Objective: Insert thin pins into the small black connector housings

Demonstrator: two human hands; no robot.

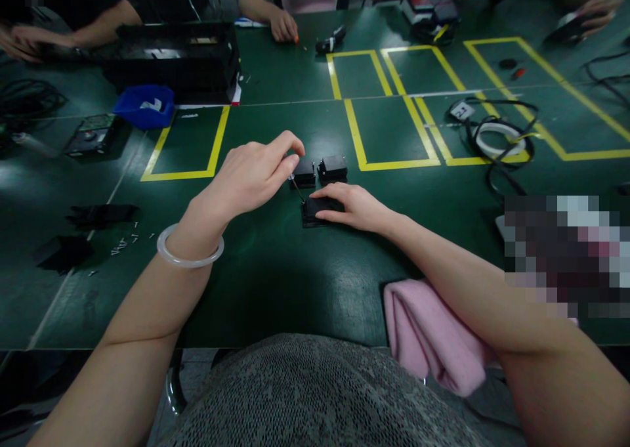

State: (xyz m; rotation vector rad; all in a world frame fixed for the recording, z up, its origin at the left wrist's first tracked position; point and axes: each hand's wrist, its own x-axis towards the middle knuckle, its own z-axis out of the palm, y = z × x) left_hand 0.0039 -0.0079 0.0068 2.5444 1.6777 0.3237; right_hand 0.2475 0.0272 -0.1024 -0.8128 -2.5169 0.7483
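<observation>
My left hand (263, 171), with a pale bangle on its wrist, is closed around a small screwdriver (298, 190). The shaft slants down and its tip meets the left corner of a black plastic part (311, 222). Most of the handle is hidden by my fingers. My right hand (357, 207) grips that part from the right and holds it against the table. Just beyond stand two similar black blocks, one on the left (304, 174) and one on the right (333, 167). Several loose screws (119, 246) lie to the left of my left forearm.
Black pieces (63, 253) lie at the left on the green table (305, 289). A blue bin (145, 106) stands by a black crate (172, 63). Coiled cables (502, 138) lie right, a pink cloth (433, 335) at the front edge. Several people sit opposite.
</observation>
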